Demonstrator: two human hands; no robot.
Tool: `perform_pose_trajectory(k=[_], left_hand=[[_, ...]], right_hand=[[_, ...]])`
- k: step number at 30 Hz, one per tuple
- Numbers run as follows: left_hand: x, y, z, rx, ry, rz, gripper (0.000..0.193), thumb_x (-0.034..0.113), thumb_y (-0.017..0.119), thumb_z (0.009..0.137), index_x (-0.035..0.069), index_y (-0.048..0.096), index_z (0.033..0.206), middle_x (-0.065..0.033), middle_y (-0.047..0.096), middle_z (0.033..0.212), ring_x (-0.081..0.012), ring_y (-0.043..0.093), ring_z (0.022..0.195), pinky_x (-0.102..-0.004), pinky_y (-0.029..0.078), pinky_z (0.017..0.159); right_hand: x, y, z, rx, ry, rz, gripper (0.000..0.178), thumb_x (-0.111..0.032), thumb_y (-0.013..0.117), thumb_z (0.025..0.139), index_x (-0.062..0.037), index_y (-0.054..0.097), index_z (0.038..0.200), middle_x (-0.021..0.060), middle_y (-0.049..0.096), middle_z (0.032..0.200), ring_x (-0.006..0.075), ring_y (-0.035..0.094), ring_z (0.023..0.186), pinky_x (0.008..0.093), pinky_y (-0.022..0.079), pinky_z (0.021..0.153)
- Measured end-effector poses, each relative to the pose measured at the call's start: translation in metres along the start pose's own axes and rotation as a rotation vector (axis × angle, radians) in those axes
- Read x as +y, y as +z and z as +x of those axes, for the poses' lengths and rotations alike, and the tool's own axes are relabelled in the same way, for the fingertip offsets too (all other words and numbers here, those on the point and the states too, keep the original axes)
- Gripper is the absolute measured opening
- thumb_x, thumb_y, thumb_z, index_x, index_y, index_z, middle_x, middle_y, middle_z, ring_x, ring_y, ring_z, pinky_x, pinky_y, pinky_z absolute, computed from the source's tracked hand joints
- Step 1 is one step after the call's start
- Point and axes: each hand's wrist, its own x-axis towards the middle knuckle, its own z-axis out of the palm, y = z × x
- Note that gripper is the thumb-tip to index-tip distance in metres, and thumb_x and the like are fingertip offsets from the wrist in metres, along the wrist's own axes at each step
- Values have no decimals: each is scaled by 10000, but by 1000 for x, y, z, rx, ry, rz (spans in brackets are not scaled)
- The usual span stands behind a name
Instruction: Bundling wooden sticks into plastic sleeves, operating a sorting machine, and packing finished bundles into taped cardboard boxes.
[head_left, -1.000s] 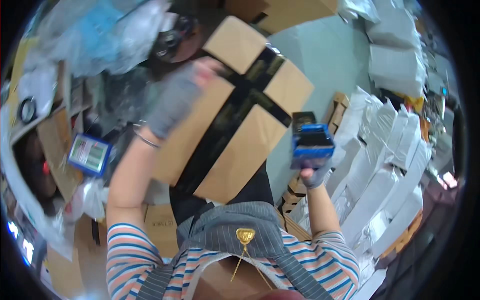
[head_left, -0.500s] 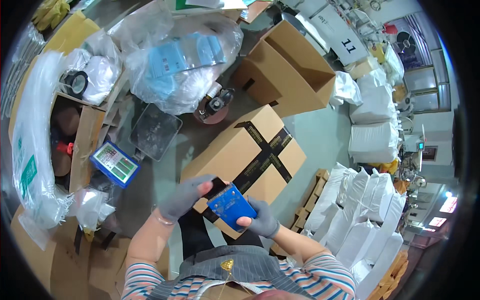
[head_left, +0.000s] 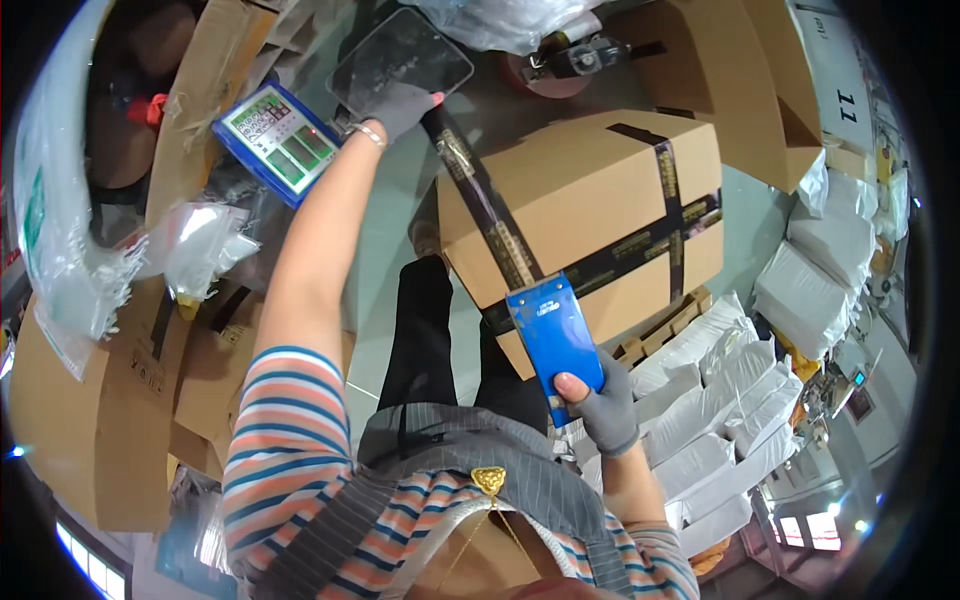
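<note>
My right hand [head_left: 608, 405], in a grey glove with bare fingertips, is wrapped round a blue tape dispenser [head_left: 555, 340]. A long strip of black printed tape [head_left: 485, 205] runs taut from the dispenser's far end up to the left. My left hand [head_left: 398, 108], gloved the same way, pinches the free end of that strip at the end of a stretched arm. Behind the tape stands a closed cardboard box [head_left: 560, 185], with black tape crossing on its faces. The strip passes in front of the box's left part; whether it touches the box I cannot tell.
A blue-framed keypad panel [head_left: 280, 145] and a dark flat scale plate [head_left: 400, 62] lie by my left arm. An open carton [head_left: 690, 60] stands at the back right. White stuffed sacks [head_left: 690, 440] are stacked to the right, cardboard boxes [head_left: 130, 400] to the left.
My left hand has moved up and away from the dispenser, drawing out a long strip of tape. My right hand has shifted right with the dispenser. The whole view has shifted.
</note>
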Motion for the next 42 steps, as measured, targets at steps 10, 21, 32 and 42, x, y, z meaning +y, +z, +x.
perform_pose_trajectory(k=[10,21,32,42], left_hand=[[-59,180,6,-337,-28,52,516,517,519,869,34,698,886,-207,657,949,-367,619,912,-411,460,846],[-28,162,-80,56,-363,-4,668,499,553,881,-20,493,1297,-232,578,1215,-327,544,1170,-366,419,975],[107,162,-178,234,-162,302,383,457,438,939,188,657,1102,-88,670,1029,-328,636,882,-417,508,729],[118,158,-168,327,-159,395,570,621,625,787,135,697,1075,-158,687,993,-258,662,950,-309,486,822]], right_hand=[[16,12,65,229,49,60,464,-332,763,757,45,591,965,77,642,792,111,599,649,232,479,581],[71,4,94,242,76,-62,423,-364,714,784,7,601,953,47,628,721,88,576,616,217,446,557],[123,-53,26,53,-100,79,382,-336,721,800,2,593,925,39,626,707,85,583,618,216,451,547],[424,-187,-26,103,-53,65,488,-398,773,720,4,638,962,61,665,748,115,618,655,273,499,606]])
